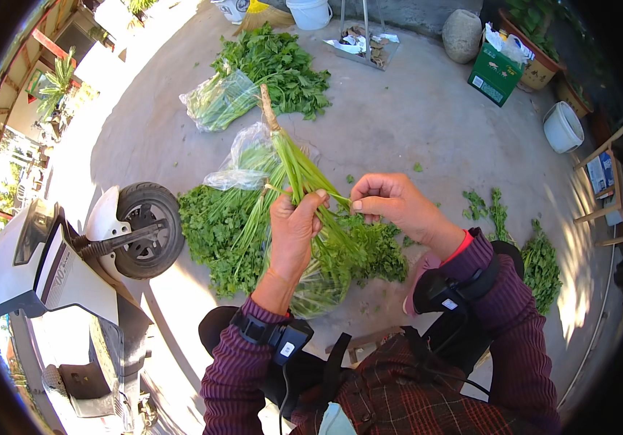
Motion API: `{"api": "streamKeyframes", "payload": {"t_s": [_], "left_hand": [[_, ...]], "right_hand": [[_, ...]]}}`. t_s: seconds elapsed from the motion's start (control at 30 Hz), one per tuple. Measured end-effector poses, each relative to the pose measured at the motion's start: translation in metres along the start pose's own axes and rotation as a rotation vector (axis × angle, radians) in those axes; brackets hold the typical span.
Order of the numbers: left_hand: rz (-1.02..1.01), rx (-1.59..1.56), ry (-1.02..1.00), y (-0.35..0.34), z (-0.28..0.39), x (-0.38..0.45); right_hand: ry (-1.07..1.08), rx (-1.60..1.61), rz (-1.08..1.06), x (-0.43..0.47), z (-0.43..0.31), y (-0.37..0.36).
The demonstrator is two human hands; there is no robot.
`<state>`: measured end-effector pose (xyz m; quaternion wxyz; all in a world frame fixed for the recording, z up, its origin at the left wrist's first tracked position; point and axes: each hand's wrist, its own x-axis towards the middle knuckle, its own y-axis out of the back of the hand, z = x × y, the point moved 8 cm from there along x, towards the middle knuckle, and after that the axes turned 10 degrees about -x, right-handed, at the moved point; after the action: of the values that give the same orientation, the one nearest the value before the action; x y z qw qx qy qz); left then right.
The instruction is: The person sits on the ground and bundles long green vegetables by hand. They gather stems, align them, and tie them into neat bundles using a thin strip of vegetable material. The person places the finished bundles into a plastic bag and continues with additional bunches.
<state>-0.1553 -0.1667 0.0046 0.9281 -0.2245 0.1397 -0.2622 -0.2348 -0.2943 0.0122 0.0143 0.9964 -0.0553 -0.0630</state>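
Observation:
My left hand (293, 234) grips a bunch of long green leafy stalks (296, 157), perhaps celery. Its thick pale root (268, 109) points away from me, and the leaves hang toward my lap. To the right, my right hand (395, 204) pinches one thin stalk that stretches between both hands. Beneath the bunch, a heap of leafy greens (216, 234) with thin stems lies on the ground. A clear plastic bag (243, 157) lies at the heap's far side. Part of the heap is hidden behind my left hand and the bunch.
A scooter's front wheel (148, 231) stands close on the left. Farther off lie more greens (276, 68) beside a bagged bunch (221, 103) and a metal dustpan (368, 49). Sprigs (539, 266) lie right. A green box (496, 73) and white bucket (563, 128) stand far right.

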Motion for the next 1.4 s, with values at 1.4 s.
{"api": "streamKeyframes", "payload": {"t_s": [1.4], "left_hand": [[-0.011, -0.025, 0.032, 0.0, -0.007, 0.002]], "right_hand": [[-0.152, 0.243, -0.162, -0.005, 0.04, -0.009]]}}
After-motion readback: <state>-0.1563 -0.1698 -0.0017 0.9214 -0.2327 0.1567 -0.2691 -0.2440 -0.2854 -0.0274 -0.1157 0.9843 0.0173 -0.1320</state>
